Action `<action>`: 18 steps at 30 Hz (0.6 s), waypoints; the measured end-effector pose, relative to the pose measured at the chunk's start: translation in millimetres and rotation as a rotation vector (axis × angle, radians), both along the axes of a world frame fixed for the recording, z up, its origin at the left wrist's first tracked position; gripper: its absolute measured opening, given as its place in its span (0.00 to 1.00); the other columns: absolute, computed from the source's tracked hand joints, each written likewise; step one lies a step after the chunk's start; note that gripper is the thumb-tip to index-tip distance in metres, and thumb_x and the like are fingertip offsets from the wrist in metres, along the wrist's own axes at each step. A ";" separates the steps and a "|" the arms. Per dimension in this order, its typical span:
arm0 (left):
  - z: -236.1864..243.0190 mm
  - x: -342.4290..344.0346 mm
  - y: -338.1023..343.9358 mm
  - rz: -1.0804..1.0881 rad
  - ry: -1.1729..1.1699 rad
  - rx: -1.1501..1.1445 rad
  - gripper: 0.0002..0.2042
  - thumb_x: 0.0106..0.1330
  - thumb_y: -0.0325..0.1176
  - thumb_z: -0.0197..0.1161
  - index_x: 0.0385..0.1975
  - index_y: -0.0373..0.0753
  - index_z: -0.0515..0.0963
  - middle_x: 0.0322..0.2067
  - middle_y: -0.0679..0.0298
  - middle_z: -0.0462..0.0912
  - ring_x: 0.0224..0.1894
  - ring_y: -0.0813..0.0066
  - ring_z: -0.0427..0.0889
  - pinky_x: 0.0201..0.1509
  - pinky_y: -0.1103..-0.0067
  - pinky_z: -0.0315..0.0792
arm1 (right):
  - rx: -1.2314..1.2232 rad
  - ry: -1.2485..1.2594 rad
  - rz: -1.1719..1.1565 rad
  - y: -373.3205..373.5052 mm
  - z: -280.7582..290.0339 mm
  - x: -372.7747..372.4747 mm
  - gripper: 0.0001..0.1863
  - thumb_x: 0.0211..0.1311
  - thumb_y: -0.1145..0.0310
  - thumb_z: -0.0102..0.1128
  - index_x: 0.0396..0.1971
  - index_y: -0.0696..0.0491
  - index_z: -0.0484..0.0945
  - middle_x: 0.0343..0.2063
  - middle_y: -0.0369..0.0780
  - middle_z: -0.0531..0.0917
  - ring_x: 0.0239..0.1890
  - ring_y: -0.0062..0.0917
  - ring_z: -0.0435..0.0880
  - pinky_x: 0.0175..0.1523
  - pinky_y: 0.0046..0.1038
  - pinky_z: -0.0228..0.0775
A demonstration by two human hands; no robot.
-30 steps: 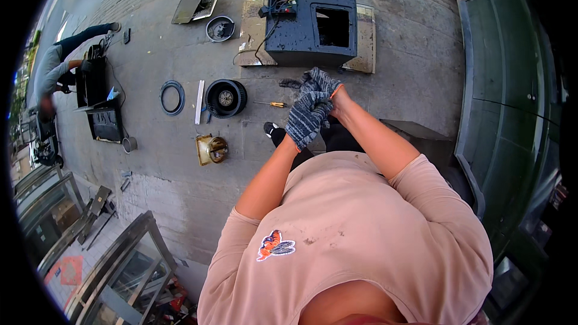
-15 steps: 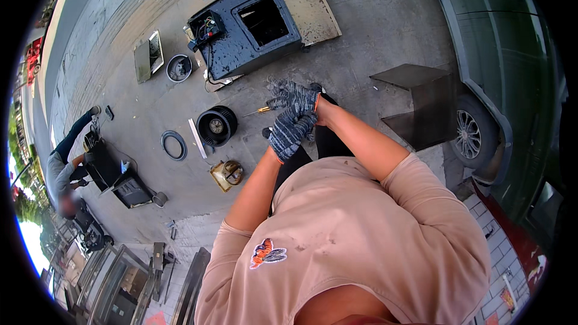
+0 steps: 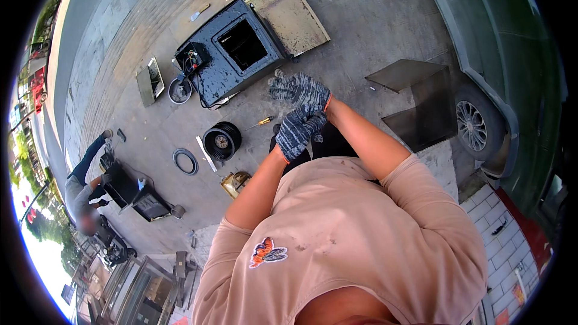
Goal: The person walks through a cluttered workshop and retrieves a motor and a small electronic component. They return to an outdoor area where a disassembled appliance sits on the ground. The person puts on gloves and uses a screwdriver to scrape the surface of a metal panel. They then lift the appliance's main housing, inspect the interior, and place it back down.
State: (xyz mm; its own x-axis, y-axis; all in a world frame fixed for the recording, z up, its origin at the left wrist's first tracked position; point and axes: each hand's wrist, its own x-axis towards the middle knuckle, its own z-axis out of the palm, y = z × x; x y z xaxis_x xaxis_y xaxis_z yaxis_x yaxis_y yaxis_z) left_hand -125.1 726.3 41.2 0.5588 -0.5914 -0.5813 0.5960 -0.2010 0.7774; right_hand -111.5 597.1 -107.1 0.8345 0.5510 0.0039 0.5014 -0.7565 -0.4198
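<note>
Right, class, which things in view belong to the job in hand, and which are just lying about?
Going by touch alone:

In hand
- speckled gloves, both worn
- left hand, against the right hand
- right hand, fingers spread

Lying about, untouched by these hands
- screwdriver
- black fan wheel
- dark metal box
- white strip

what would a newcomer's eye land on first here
Likely the left hand and right hand in mottled grey gloves, touching near the centre. Next, the big black box-shaped housing, up and left of them, and the black blower wheel below it. The dark green vehicle along the right edge stands out too.
</note>
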 end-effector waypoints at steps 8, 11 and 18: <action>-49.7 64.6 42.0 0.683 -0.370 0.078 0.07 0.72 0.33 0.60 0.40 0.36 0.78 0.30 0.69 0.81 0.33 0.80 0.78 0.42 0.80 0.74 | -0.298 -0.433 -0.246 -8.9 112.1 44.5 0.31 0.61 0.49 0.51 0.67 0.34 0.67 0.69 0.34 0.64 0.73 0.35 0.57 0.75 0.48 0.41; -56.6 103.7 55.1 0.602 -0.055 -0.056 0.08 0.72 0.33 0.61 0.42 0.36 0.78 0.32 0.69 0.82 0.33 0.80 0.79 0.39 0.81 0.76 | -0.328 -0.422 -0.167 17.6 130.1 55.3 0.30 0.62 0.51 0.51 0.66 0.37 0.68 0.69 0.32 0.65 0.72 0.33 0.58 0.74 0.46 0.45; -65.6 142.3 104.6 0.567 0.008 -0.025 0.09 0.72 0.33 0.60 0.46 0.38 0.81 0.37 0.67 0.85 0.34 0.81 0.81 0.37 0.82 0.76 | -0.277 -0.125 -0.014 55.4 186.6 113.8 0.27 0.64 0.52 0.49 0.63 0.37 0.71 0.64 0.33 0.72 0.68 0.28 0.67 0.72 0.42 0.52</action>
